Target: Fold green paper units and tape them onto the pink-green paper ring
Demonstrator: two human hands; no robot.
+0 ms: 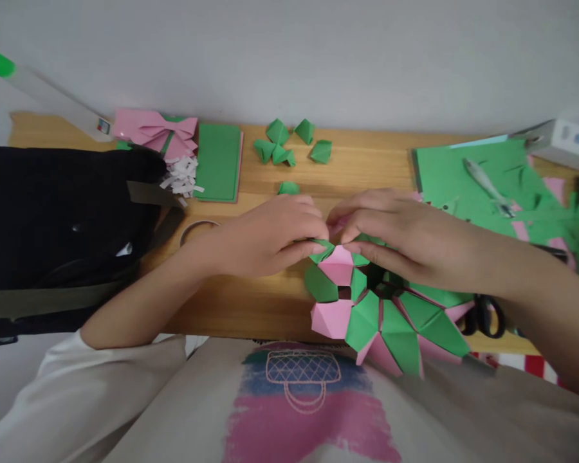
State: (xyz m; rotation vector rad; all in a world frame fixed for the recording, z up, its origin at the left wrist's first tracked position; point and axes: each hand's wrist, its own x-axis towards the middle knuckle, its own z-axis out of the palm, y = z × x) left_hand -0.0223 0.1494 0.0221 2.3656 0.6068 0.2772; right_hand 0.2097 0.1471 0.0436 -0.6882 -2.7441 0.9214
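Head view: we are holding a green and pink paper form at the lower right of centre, its lower edge overlapping our shirt. Our left hand is pinching a green fold at the form's upper left between thumb and forefinger, nearly closed. Our right hand is gripping the rim just beside it, thumb in front, fingers curling behind, palm loosely arched; we are probably steadying the form this way while controlling the fold. Loose green pieces are lying at upper centre, seemingly within reach yet clear of our wrists. At right, a slim pale tool is resting on green sheets, apparently leaving the middle for both hands.
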